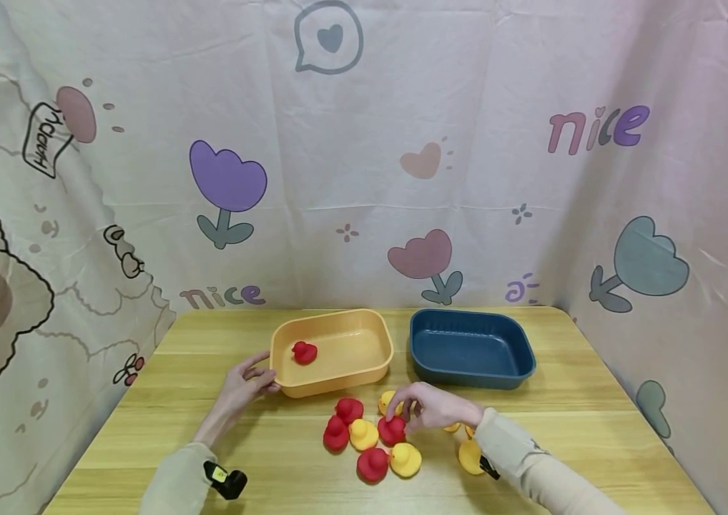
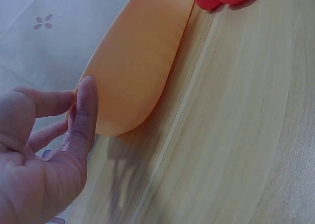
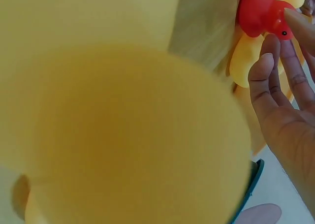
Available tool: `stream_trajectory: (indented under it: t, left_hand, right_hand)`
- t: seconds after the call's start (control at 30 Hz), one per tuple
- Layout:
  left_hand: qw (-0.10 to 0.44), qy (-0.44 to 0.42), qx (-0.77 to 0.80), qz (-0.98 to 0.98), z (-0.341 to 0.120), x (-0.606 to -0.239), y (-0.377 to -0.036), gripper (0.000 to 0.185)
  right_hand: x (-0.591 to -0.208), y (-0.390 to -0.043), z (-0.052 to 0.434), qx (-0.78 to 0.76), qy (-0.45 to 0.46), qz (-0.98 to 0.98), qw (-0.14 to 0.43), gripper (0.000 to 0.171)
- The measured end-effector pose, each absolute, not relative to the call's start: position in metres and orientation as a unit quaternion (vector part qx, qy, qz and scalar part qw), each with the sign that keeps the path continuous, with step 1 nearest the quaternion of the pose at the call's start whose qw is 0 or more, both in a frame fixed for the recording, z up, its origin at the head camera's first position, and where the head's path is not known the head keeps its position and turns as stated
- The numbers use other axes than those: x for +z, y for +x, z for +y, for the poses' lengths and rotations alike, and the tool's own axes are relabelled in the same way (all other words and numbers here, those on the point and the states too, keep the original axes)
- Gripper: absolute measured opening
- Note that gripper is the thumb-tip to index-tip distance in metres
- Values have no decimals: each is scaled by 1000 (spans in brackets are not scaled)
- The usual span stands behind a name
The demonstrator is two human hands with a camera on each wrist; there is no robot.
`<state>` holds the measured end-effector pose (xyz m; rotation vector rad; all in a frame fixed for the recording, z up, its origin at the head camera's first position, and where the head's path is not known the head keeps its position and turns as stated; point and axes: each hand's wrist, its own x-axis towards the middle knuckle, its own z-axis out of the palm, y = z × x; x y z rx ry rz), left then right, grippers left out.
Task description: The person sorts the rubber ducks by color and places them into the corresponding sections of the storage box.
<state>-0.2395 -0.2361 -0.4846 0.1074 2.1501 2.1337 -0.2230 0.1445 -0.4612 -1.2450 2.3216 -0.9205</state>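
Observation:
At the left end of the orange basin, my left hand grips the wall. The left wrist view shows the thumb on the basin's outer face and the other fingers at the rim's far side. One red rubber duck lies inside this basin. My right hand reaches down over a red rubber duck on the table. Seen from the right wrist, thumb and fingertips pinch the head of that red duck. Close by are a yellow duck and another red duck.
A dark blue basin stands at the back right, beside the orange one. More yellow ducks, such as one duck, lie beneath the right forearm, partly hidden. A large blurred yellow shape blocks much of the right wrist view. Patterned cloth hangs behind the table.

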Motion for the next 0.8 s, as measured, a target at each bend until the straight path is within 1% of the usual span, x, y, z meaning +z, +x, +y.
stream_trajectory:
  t: [0.1, 0.37, 0.5, 0.63, 0.73, 0.8]
  left_hand:
    - [53, 40, 709, 702, -236, -485, -239, 63]
    - [65, 14, 693, 718, -234, -479, -238, 62]
    - [66, 21, 695, 716, -240, -491, -245, 66]
    - [65, 47, 712, 697, -246, -503, -251, 72]
    - [61, 60, 714, 694, -245, -501, -250, 73]
    - [61, 52, 710, 699, -243, -496, -247, 73]
  right_hand:
    - [-462, -223, 144, -318, -442, 820, 176, 29]
    - [-462, -222, 141, -319, -440, 818, 188, 34]
    - [-463, -221, 140, -313, -445, 819, 179, 35]
    - [-463, -220, 140, -311, -444, 822, 174, 34]
    - [-463, -220, 141, -313, -443, 823, 169, 34]
    - [-462, -221, 141, -317, -443, 822, 165, 33]
